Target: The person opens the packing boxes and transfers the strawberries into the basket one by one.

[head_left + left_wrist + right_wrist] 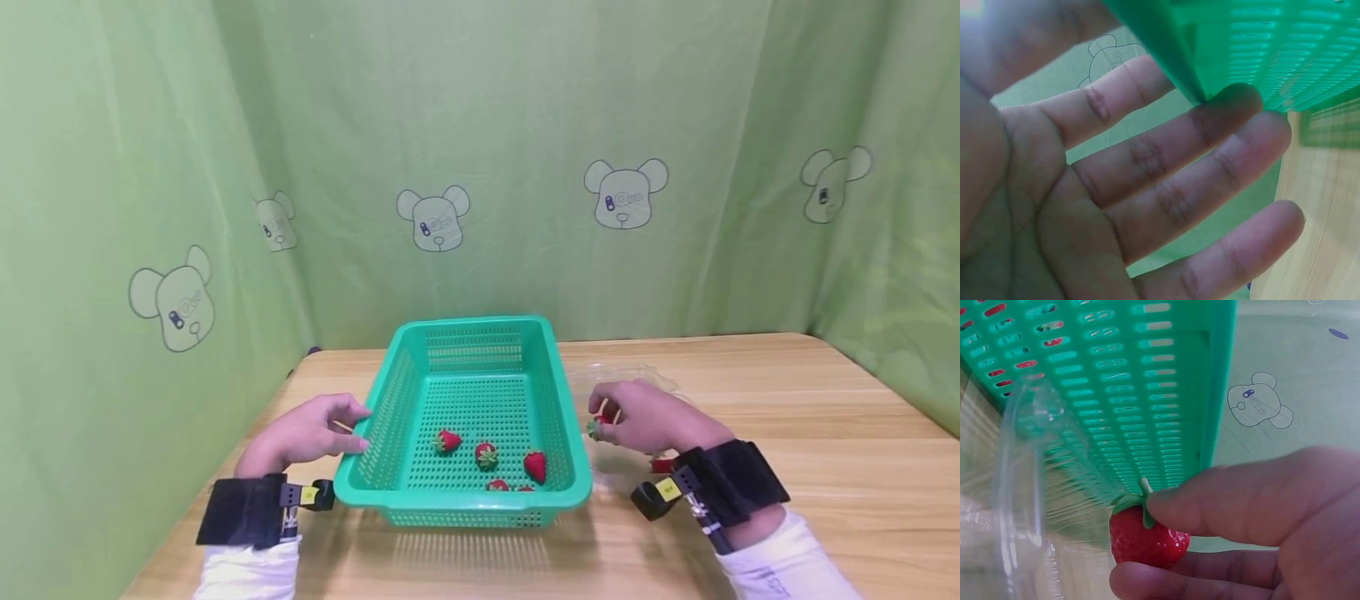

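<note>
A green plastic basket (480, 500) with slotted walls stands on the table, several red strawberries (447, 442) lying in its near part. My left hand (318, 429) is at its left rim, thumb and index finger reaching the edge. In the left wrist view the other fingers (1179, 156) stretch out fairly straight and spread, the middle fingertip against the outside of the wall. To the right of the basket, my right hand (645, 417) pinches a strawberry (1147, 537) with green leaves and a stem between thumb and fingers, over a clear plastic container (1019, 487).
Beneath and beside the right hand, the clear container (600, 479) lies close along the basket's right side, and something red (662, 465) shows under the wrist. A green curtain (517, 275) with printed bear heads hangs behind the wooden table (825, 433).
</note>
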### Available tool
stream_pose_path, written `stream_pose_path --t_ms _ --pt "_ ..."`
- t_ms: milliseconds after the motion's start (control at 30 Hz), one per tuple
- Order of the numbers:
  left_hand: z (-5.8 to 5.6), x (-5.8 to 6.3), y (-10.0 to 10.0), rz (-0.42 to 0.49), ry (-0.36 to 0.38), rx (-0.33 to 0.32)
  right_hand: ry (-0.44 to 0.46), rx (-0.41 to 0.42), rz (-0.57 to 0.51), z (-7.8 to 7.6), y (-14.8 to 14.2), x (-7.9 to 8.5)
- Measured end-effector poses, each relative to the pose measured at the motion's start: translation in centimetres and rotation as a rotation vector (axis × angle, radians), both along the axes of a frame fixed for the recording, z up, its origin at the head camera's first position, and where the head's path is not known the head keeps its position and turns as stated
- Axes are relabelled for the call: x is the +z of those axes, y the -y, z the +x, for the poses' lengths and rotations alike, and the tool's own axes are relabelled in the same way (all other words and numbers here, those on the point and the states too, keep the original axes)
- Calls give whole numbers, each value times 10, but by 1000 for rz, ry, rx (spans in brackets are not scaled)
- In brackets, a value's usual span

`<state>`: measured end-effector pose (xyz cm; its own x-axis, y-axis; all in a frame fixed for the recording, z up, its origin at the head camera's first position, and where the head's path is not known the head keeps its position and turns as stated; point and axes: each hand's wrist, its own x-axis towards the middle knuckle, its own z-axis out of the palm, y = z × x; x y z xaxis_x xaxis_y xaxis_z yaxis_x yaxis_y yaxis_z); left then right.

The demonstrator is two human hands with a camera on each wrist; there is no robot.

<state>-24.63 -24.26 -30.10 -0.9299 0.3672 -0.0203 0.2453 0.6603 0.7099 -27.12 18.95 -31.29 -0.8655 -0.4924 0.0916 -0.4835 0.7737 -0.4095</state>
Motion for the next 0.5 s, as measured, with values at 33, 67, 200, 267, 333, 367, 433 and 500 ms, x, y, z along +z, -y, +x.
stream_pose_path --t_ms 33,67,200,267,333,367,433,500 --pt "0 0 0 -2 -2 0 -9 2 0 1 0 1" --pt "0 0 0 -3 -3 0 -13 -2 1 1 0 2" --pt "0 1 0 -7 -7 -1 -46 6 -4 2 0 4" --pt "0 1 0 -4 -7 -2 -48 6 -6 2 0 5" --pt "1 2 0 0 -3 -2 -41 5 -13 2 0 5" --pt "1 2 0 0 -3 -1 -33 2 -17 2 0 5" --pt "1 2 0 5 -2 -5 -24 -6 -20 2 0 5" --pt "2 2 -1 6 -1 -8 -28 -10 -22 2 1 6"
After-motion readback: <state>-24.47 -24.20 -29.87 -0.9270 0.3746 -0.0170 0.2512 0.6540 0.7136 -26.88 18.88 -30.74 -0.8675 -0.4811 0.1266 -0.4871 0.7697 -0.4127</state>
